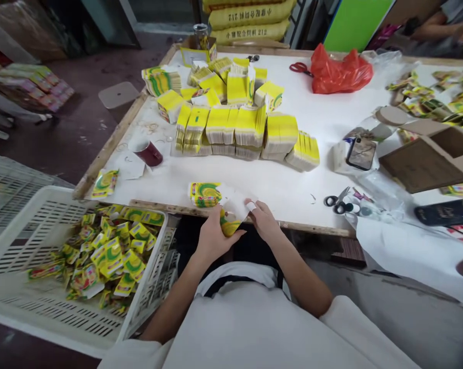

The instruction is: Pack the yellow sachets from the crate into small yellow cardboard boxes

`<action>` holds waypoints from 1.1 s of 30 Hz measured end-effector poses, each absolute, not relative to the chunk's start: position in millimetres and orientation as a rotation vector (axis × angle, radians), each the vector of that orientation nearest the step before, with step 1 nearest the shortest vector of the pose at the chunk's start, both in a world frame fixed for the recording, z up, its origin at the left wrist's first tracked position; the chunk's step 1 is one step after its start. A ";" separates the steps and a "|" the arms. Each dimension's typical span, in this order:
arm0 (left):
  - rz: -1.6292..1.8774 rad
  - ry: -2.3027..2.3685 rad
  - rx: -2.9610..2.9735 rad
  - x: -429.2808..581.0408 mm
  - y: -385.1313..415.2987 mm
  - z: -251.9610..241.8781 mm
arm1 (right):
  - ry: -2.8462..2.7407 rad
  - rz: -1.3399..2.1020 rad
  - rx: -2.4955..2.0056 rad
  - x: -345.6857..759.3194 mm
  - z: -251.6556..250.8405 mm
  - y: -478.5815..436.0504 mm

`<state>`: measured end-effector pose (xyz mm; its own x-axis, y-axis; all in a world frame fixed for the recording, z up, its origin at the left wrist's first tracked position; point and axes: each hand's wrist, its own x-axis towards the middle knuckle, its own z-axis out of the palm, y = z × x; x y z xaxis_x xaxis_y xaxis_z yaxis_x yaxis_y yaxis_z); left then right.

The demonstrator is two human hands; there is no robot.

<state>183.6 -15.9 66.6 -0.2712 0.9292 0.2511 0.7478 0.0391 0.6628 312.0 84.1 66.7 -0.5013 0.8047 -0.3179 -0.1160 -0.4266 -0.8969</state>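
Observation:
Close to the table's front edge, my left hand (212,238) is closed around a yellow-and-green printed card (229,225). White card (237,202) fans up from it towards my right hand (264,220), whose fingers are closed on its right side. A white band wraps one right finger. Whether the white part is one piece or several cannot be made out. Just beyond my left hand lies a small stack of printed cards (204,193). Farther back, long rows of bundled yellow cards (222,123) stand on the white table (170,179).
Left and below is a white plastic basket (27,218) with many yellow packets. A maroon cup (150,152) stands at the table's left. To the right are black scissors (337,201), a phone (361,152), a cardboard box (419,164) and a red bag (341,72). A person's arm (435,31) shows far right.

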 end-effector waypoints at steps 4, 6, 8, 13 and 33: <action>1.152 2.095 1.780 184.0 -13.5 69.6 | -0.988 2.349 -0.931 293.6 56.6 74.2; 1.154 2.080 1.814 182.6 -11.8 71.5 | -0.903 2.445 -0.866 289.4 53.1 67.7; 1.166 2.112 1.825 180.6 -10.3 71.3 | -0.893 2.378 -0.874 291.6 51.8 65.2; 1.153 2.345 2.031 176.6 -7.8 63.3 | -1.358 1.842 -0.977 311.1 63.9 73.6; 0.798 2.387 2.508 169.9 3.8 79.8 | -1.533 1.924 -1.001 313.7 72.8 88.4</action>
<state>169.9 3.8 79.8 0.0381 0.8191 0.5724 0.9987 -0.0513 0.0070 313.7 88.4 72.8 -0.6168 0.7481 -0.2449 0.0719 -0.2563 -0.9639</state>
